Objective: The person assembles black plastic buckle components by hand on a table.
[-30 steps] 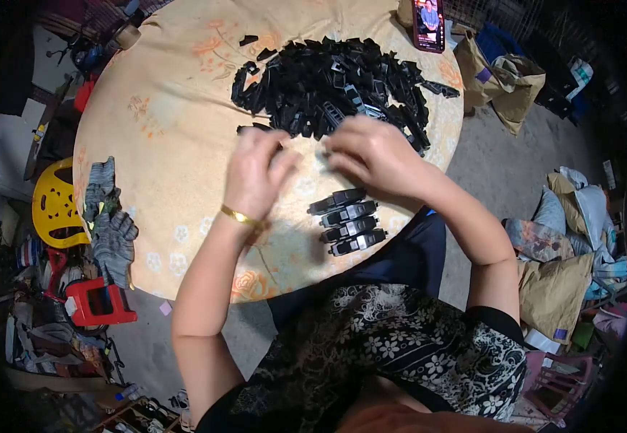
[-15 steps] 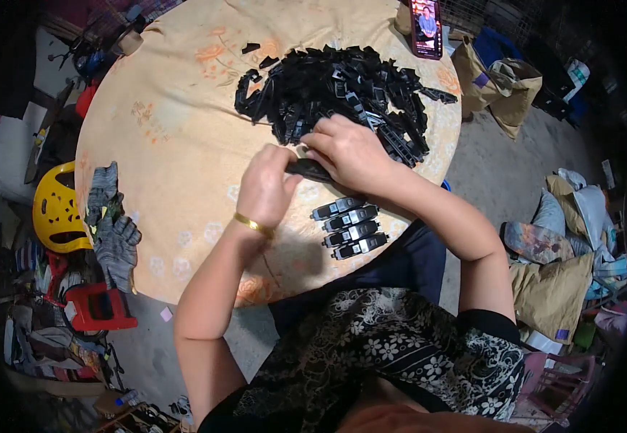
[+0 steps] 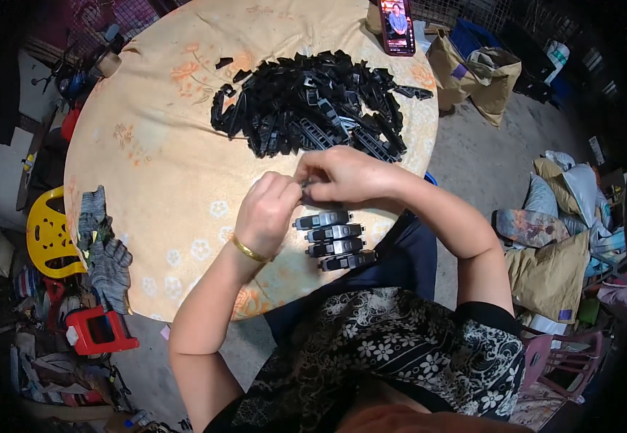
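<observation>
My left hand [image 3: 266, 206] and my right hand [image 3: 342, 175] meet over the near part of the table, fingers pinched together. Between them sits a small black plastic part [image 3: 305, 189], mostly hidden by my fingers. Just below my hands, several black plastic pieces with grey tops [image 3: 334, 242] lie side by side in a short stack of rows. Beyond my hands spreads a big heap of loose black plastic parts [image 3: 285, 101], some long and ladder-like.
A floral cloth covers the round table [image 3: 162, 187]. A phone [image 3: 397, 27] stands at its far edge; grey gloves [image 3: 104, 252] lie at the left edge. Yellow [image 3: 50, 231] and red [image 3: 101, 328] plastic stools are at the left, paper bags [image 3: 548, 278] at the right.
My hands have drawn nearer to me and closer together, and the black part between them is now more hidden. The whole view has shifted slightly.
</observation>
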A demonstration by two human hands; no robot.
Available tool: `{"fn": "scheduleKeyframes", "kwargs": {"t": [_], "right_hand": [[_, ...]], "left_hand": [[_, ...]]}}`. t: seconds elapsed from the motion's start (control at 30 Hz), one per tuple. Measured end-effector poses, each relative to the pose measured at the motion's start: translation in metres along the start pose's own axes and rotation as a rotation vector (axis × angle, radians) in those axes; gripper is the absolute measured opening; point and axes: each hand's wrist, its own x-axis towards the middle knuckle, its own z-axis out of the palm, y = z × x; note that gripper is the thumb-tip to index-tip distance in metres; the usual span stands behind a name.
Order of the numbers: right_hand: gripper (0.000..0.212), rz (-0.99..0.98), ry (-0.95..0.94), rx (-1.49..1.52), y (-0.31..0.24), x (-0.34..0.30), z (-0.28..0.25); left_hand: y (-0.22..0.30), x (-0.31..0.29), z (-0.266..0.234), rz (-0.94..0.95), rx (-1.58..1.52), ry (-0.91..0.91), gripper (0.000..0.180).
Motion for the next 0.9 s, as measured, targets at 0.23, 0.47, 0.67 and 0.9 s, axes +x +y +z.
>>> {"fn": "scheduleKeyframes", "kwargs": {"t": [0.23,0.47,0.67,0.9], "right_hand": [[0.019,-0.144,0.469,0.106,0.002,-0.012,0.002],[0.017,-0.04,0.401,-0.33,0.011,-0.039,0.026],[0.021,-0.156,0.287,-0.29,0.008,-0.061,0.019],[0.027,-0.162,0.366,-0.375,0.013,-0.063,0.02]], "left_hand": [[-0.018,-0.004,-0.007,-0.143,0.229,0.012,0.015],[0.001,-0.006,-0.014,-0.491,-0.073,-0.176,0.019],[-0.004,0.002,-0.016,-0.431,-0.08,-0.028,0.02],[-0.02,0.005,-0.016,-0.106,0.142,-0.168,0.031]]}}
